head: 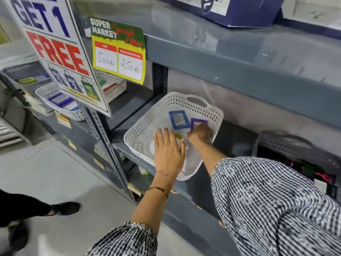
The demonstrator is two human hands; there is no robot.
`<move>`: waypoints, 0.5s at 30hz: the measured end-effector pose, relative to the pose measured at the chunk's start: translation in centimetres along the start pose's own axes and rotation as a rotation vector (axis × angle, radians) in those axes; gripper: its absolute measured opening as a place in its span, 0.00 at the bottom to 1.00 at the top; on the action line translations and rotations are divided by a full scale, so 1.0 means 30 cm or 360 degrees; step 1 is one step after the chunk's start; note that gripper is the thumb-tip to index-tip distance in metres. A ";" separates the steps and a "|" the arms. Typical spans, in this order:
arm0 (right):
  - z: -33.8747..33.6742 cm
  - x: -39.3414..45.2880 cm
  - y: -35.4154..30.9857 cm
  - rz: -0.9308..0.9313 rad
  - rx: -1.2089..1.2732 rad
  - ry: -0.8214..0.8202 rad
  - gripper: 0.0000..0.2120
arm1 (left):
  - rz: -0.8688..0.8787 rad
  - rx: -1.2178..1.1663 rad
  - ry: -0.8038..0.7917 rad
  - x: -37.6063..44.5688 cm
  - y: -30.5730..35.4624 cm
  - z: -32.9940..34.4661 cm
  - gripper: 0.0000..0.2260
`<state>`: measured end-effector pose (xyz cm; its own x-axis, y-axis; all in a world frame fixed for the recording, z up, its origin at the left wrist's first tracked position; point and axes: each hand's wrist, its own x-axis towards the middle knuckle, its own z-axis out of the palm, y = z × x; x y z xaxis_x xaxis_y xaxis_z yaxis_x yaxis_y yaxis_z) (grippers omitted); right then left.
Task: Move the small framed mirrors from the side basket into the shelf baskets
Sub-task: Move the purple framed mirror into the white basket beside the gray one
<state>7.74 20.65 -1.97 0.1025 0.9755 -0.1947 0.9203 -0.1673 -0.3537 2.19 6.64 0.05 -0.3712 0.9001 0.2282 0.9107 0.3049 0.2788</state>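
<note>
A white perforated basket (186,102) sits on the grey shelf, its near end jutting over the shelf edge. Inside it a blue-framed mirror (179,120) lies flat toward the back. Beside it on the right lies a purple-framed mirror (195,121), and my right hand (201,134) is closed on its near edge. A yellow-framed piece (178,135) peeks out between my hands. My left hand (168,152) rests flat inside the basket, fingers spread, holding nothing.
Another white basket (60,106) with purple and blue items hangs at the left, partly behind a big sale poster (55,52). A third white basket (114,85) sits further back. A grey basket (287,146) stands to the right. A person's dark shoe (66,207) is on the floor.
</note>
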 end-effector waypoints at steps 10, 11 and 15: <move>-0.242 -0.237 0.145 -0.0413 0.0205 0.0307 0.42 | 0.0230 -0.0189 0.0024 -0.037 0.073 -0.034 0.30; -0.274 -0.263 0.186 -0.0396 0.0249 0.0388 0.40 | 0.0295 -0.0243 0.0052 -0.054 0.109 -0.037 0.30; -0.401 -0.362 0.417 -0.0233 0.0308 0.0682 0.31 | 0.0574 -0.0446 0.0031 -0.164 0.301 -0.048 0.28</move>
<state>22.67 9.67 6.74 0.1606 0.9550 0.2495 0.8539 -0.0077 -0.5203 11.97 4.53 2.79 -0.0450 0.9264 0.3739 0.8991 -0.1257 0.4194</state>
